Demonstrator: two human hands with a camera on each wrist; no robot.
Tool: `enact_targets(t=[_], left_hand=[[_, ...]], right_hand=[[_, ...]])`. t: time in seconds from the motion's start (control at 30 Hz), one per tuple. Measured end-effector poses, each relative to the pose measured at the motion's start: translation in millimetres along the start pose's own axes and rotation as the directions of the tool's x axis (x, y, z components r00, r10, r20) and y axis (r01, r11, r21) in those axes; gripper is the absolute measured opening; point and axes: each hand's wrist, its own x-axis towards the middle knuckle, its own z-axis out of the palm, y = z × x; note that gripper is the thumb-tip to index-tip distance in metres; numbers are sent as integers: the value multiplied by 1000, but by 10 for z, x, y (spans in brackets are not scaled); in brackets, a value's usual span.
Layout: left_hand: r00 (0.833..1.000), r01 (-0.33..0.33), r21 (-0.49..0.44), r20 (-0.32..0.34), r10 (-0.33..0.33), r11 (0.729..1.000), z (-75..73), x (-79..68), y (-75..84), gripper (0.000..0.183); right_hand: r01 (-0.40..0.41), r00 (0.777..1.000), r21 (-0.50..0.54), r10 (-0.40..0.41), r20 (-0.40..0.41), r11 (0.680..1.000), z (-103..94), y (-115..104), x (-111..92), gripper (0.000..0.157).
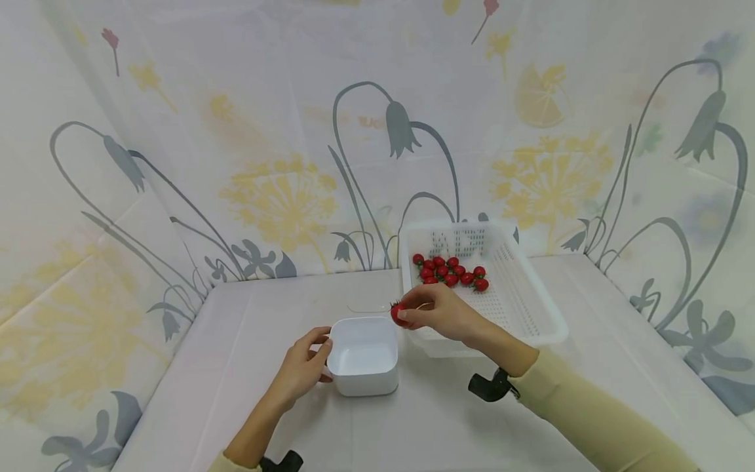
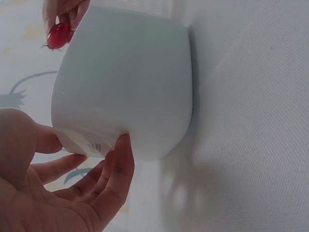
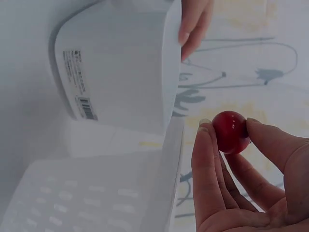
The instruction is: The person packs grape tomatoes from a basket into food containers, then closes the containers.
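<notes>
My right hand (image 1: 439, 311) pinches a red cherry tomato (image 3: 231, 132) between thumb and fingertips, its green calyx showing in the head view. That tomato is just above the right back corner of a white square box (image 1: 367, 383), whose visible inside is bare. At the box's left side, my left hand (image 1: 301, 367) holds the wall, with the thumb (image 2: 48, 140) by the rim and the other fingers curled against the outside. Several more cherry tomatoes (image 1: 451, 280) lie together in the back left part of a white perforated basket (image 1: 545, 308).
The basket stands right of the box, with its near left corner close behind it. A printed label (image 3: 79, 84) is on the box's outer wall. White cloth (image 1: 236, 314) covers the table, and a flower-patterned sheet (image 1: 283, 131) rises behind and at both sides.
</notes>
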Motion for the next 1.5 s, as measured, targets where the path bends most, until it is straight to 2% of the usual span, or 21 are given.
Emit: enact_targets(t=[0.33,0.57,0.97,1.2,1.5], left_hand=[[1000,-5,4,7,5,1000,12,-31,-8,38],[1000,-21,1,9,21,1000,1,-62,10,39],[1000,-26,-7,10,26,1000,9,-57,29,39],[999,-35,-10,15,35,999,15,-21,-6,37],[998,-53,-41,19,54,998,-4,9,-25,32]], right_hand=[[48,999,19,-48,24,999,375,-73,75,23],[103,994,-98,-105,-11,990,616,-129,161,18],[140,989,-262,-148,-11,955,925,16,379,13],[143,985,-400,-168,-27,905,1034,87,457,8],[91,990,-588,-135,-31,804,1152,120,559,14]])
